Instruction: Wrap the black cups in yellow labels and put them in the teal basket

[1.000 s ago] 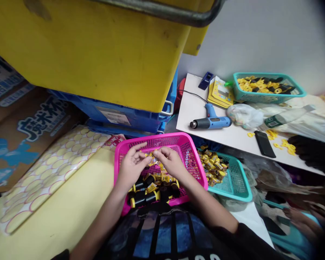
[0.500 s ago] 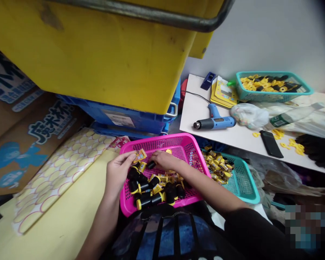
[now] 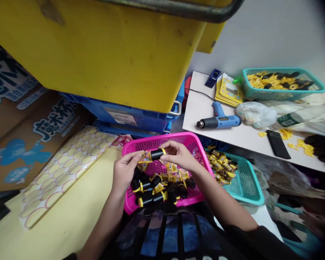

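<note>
A small black cylinder (image 3: 157, 154) with a yellow band at its right end lies level in the air between your two hands, just above the far half of the pink basket (image 3: 162, 138). Your right hand (image 3: 180, 156) has its fingers (image 3: 170, 146) closed around the cylinder's right end, fingertips on top. Your left hand (image 3: 124, 172) pinches a yellow wrapper (image 3: 145, 157) between thumb and forefinger. The wrapper touches the cylinder's left end; whether it is slipped over that end is too small to tell.

Under your hands, the pink basket rests close against your dark striped shirt. It holds loose cylinders (image 3: 148, 196), black with yellow bands, on the near side and a heap of wrapped pieces (image 3: 176, 176) in the middle.

Just to its right stands a teal basket (image 3: 245, 189), part filled with more yellow pieces. To its left a sheet of round yellow stickers (image 3: 62, 166) lies on a pale yellow surface.

Behind the pink basket a blue crate (image 3: 124, 115) sits under a large yellow crate (image 3: 97, 47).

Further right, a white desk (image 3: 197, 108) carries a blue heat gun (image 3: 219, 121), a black phone (image 3: 278, 143) and a second teal basket (image 3: 284, 94) of yellow and black parts
</note>
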A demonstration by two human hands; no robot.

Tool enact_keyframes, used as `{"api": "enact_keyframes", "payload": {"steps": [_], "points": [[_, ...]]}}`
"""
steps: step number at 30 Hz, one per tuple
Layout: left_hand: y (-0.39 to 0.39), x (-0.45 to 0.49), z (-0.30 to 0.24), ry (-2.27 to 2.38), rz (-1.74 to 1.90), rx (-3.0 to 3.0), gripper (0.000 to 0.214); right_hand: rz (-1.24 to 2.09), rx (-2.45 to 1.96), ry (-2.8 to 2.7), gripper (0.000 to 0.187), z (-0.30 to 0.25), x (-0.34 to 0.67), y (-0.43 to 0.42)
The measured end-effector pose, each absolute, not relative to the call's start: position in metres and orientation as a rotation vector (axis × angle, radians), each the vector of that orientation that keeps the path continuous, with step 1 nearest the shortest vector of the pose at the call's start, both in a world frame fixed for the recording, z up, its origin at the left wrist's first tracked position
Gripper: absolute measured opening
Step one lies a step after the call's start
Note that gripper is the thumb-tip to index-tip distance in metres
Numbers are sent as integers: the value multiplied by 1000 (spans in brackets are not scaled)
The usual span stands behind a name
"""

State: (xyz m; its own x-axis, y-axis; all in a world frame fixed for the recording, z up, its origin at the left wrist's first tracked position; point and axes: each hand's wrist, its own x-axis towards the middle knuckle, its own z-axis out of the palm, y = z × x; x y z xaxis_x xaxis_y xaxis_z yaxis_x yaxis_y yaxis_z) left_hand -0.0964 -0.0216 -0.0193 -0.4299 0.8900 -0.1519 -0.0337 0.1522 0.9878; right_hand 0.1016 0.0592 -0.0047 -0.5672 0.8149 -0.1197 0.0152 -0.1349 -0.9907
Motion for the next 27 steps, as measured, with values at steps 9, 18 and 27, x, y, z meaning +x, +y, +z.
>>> {"api": "enact_keyframes", "payload": {"steps": [9, 18, 27], "points": [[-20, -89, -12, 1564, 1396, 900, 25, 1679, -980, -1529, 34, -8, 99, 55], [-22, -80, 10, 1394, 1257, 897, 38, 1665, -852, -1496, 41, -14, 90, 44], [-26, -73, 2, 1208, 1311, 800, 33, 2126, -670, -1107, 55, -19, 79, 27]]}}
